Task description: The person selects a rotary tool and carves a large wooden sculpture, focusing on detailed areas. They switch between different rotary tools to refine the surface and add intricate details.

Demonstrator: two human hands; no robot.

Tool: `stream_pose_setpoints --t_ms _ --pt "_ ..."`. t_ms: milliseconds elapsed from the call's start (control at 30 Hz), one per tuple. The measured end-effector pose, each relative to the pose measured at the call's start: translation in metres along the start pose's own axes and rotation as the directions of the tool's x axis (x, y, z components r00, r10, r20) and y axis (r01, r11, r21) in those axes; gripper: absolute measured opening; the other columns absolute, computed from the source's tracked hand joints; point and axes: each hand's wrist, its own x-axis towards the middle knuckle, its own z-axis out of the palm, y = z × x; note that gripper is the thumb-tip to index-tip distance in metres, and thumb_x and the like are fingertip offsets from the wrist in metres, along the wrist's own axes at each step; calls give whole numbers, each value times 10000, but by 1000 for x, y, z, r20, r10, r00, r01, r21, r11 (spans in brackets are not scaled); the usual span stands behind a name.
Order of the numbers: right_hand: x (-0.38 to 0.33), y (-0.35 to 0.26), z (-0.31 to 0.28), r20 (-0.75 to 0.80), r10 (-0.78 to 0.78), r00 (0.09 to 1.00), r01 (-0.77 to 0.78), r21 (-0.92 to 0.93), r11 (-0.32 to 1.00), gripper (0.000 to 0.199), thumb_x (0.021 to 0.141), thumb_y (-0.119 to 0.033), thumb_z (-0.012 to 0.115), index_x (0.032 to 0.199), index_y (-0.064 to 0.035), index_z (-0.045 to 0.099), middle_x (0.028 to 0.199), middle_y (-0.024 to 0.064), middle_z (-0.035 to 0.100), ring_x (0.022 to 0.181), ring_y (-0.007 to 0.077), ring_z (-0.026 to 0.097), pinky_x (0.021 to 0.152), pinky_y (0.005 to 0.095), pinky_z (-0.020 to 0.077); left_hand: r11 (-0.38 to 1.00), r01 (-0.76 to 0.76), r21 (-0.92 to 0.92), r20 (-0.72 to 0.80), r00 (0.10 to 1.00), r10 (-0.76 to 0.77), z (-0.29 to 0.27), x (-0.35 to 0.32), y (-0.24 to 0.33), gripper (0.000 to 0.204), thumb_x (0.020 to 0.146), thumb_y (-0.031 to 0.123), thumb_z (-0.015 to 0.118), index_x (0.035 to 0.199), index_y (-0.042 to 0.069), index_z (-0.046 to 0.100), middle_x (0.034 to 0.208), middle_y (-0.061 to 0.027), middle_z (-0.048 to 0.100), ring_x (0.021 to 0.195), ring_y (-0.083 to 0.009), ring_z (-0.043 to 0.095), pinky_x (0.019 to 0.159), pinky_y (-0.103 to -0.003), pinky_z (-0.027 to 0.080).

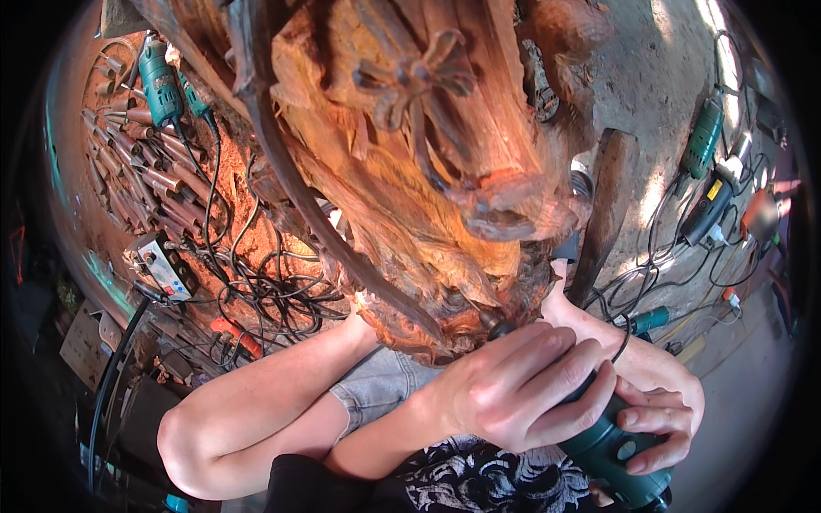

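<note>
A large orange-brown wood carving point(385, 205) rises in front of me, with a flower shape point(415, 73) in relief near its top. My left hand point(522, 385) is closed round the dark neck of a green die grinder point(637, 483). Farther back on its body, my right hand point(658, 423) wraps the green housing. The grinder slants up and to the left, and its dark front end point(494, 323) meets the carving's lower edge. Whether the bit touches the wood or stands just off it, I cannot tell.
Many carving gouges point(145, 171) lie at left beside green power tools point(160, 81). A white control box point(162, 267) sits near tangled black cables point(274, 286). To the right are a wooden slab point(603, 214), another green tool point(703, 137) and a black tool point(708, 205) with cords.
</note>
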Motion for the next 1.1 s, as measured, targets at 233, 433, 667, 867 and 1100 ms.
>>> stream_pose_setpoints --t_ms 233,433,667,867,1100 --pt "7 4 -2 33 33 999 -33 2 999 574 542 -183 1008 1010 -109 685 1011 307 690 874 465 734 725 429 631 999 28 43 -7 1000 -27 -5 4 -1 262 739 96 729 992 28 727 964 -140 689 761 -249 695 622 -339 594" --pt "5 8 0 33 30 999 -30 4 1000 574 548 -183 1005 1023 -123 688 1036 305 682 901 471 726 758 437 622 997 41 64 -52 998 -37 -1 4 -3 289 719 103 729 997 23 723 955 -142 688 745 -252 694 618 -336 596" --pt "3 6 -2 30 20 999 -20 2 1000 575 554 -184 1001 1037 -138 692 1065 304 672 933 478 717 797 447 611 998 50 41 -42 998 -48 -2 5 -4 301 708 103 724 999 25 724 955 -146 688 750 -255 695 618 -339 597" --pt "0 12 -2 18 -19 1000 18 10 1000 577 560 -184 998 1049 -151 695 1089 303 664 961 483 709 831 455 602 997 65 46 -28 998 -63 -2 7 -2 290 714 104 725 994 29 726 957 -143 686 761 -255 693 626 -343 596" --pt "-2 11 2 -7 -72 997 72 -4 997 579 567 -185 995 1064 -167 698 1118 301 655 993 490 700 870 465 591 997 82 6 -2 997 -82 -1 7 1 259 749 107 717 998 36 729 981 -138 681 775 -249 692 640 -351 598"
